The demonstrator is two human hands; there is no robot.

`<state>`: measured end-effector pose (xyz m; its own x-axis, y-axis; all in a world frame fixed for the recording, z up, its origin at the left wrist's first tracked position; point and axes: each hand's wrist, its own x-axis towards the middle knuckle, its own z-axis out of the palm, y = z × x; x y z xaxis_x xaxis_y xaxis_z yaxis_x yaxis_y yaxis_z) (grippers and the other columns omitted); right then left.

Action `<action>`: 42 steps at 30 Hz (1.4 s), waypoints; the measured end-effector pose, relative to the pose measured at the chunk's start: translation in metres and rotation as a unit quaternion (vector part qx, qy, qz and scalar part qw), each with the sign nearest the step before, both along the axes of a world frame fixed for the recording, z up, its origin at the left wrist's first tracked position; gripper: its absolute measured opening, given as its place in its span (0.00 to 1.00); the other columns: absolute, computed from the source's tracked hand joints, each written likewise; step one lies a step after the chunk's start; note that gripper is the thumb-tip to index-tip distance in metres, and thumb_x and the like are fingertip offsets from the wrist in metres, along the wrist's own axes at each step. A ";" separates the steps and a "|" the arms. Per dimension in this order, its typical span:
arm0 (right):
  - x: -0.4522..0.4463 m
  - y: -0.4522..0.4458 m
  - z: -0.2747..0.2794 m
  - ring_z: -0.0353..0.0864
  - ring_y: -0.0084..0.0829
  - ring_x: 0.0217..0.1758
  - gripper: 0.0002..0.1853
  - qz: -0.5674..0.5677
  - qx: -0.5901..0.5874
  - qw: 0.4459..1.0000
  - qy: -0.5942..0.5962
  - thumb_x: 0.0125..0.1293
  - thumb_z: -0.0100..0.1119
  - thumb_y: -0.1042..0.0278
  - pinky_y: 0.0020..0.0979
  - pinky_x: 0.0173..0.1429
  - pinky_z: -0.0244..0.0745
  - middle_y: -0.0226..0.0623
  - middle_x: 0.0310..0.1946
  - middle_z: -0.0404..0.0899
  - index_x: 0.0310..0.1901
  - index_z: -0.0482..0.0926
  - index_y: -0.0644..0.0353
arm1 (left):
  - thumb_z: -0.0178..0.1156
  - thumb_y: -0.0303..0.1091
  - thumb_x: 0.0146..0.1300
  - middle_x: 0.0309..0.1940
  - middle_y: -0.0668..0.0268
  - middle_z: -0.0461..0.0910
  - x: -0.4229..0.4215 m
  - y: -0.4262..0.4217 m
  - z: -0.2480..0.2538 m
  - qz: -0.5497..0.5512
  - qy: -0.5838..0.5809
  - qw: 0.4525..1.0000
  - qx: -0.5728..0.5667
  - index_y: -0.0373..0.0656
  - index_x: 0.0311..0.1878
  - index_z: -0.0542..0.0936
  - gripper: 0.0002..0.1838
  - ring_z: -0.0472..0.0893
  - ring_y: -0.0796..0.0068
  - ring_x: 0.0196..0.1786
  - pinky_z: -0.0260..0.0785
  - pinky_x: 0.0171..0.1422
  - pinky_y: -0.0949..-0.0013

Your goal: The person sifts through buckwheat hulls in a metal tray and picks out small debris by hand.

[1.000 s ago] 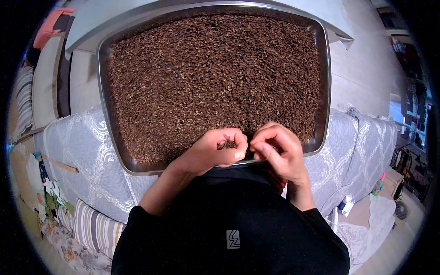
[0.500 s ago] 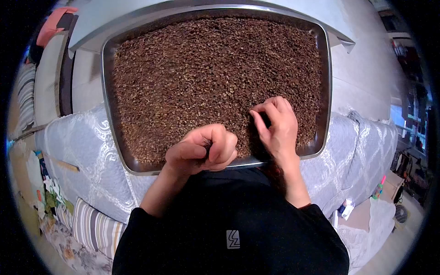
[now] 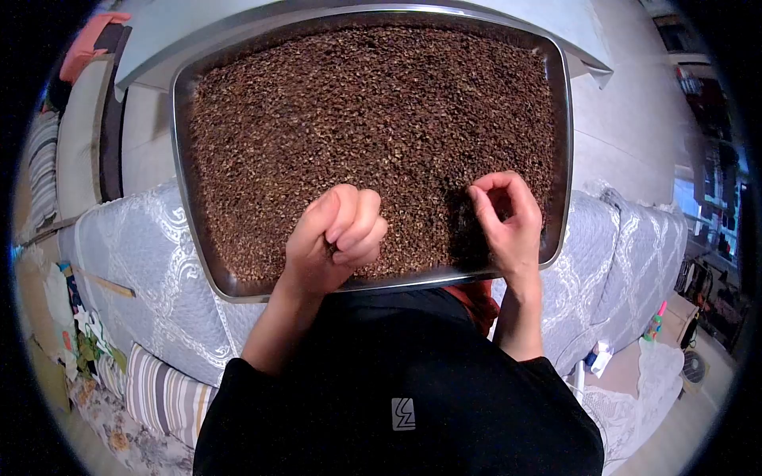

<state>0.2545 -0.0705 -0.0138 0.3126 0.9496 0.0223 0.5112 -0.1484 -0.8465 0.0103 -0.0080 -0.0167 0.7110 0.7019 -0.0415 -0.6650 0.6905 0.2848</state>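
A large metal tray (image 3: 560,119) holds a broad, shallow layer of small, dry brown flakes (image 3: 365,119); I cannot tell their exact kind. Above its near left part, my left hand (image 3: 337,234) is curled into a fist, fingers folded inward. What lies inside is hidden now, though dark bits showed in its hollow a moment before. My right hand (image 3: 512,222) is over the near right part of the flakes, thumb and forefinger tips pinched together. Anything between those tips is too small to make out. Its shadow darkens the flakes beside it.
The tray's near edge is close to my body, in front of a grey patterned sofa cover (image 3: 135,246). A pale table (image 3: 151,47) extends beyond the tray. A striped cushion (image 3: 168,397) lies lower left; a white cloth (image 3: 623,404) is lower right.
My right hand has shifted right and its fingertips have come together in a pinch. My left hand has moved slightly up and left, its fist turned so the hollow no longer shows.
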 end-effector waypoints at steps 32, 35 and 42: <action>-0.017 0.013 0.026 0.75 0.17 0.32 0.19 0.004 -0.099 0.845 0.526 0.75 0.57 0.71 0.21 0.35 0.74 0.31 0.36 0.78 0.64 0.72 0.66 | 0.54 0.33 0.76 0.22 0.78 0.69 0.016 -0.002 0.010 -0.060 0.334 0.938 0.070 0.32 0.49 0.81 0.13 0.64 0.90 0.23 0.54 0.27 0.81; -0.024 0.014 0.028 0.75 0.18 0.33 0.20 0.018 -0.091 0.848 0.521 0.74 0.57 0.72 0.21 0.36 0.74 0.32 0.37 0.78 0.64 0.70 0.66 | 0.63 0.29 0.70 0.35 0.70 0.84 0.026 -0.006 0.011 -0.029 0.443 0.885 0.143 0.34 0.55 0.84 0.14 0.78 0.88 0.37 0.71 0.43 0.80; -0.050 0.013 0.021 0.76 0.18 0.31 0.10 0.023 -0.074 0.872 0.483 0.72 0.60 0.77 0.21 0.35 0.75 0.34 0.36 0.79 0.50 0.70 0.62 | 0.66 0.25 0.67 0.41 0.60 0.87 0.036 -0.010 0.005 0.054 0.469 0.864 0.173 0.32 0.52 0.85 0.12 0.84 0.78 0.45 0.77 0.52 0.75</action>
<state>0.2045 -0.0575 0.0068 0.0797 0.9318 -0.3542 -0.4211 -0.2906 -0.8592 0.0465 -0.0184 -0.0118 0.4090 0.8477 -0.3379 -0.0848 0.4040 0.9108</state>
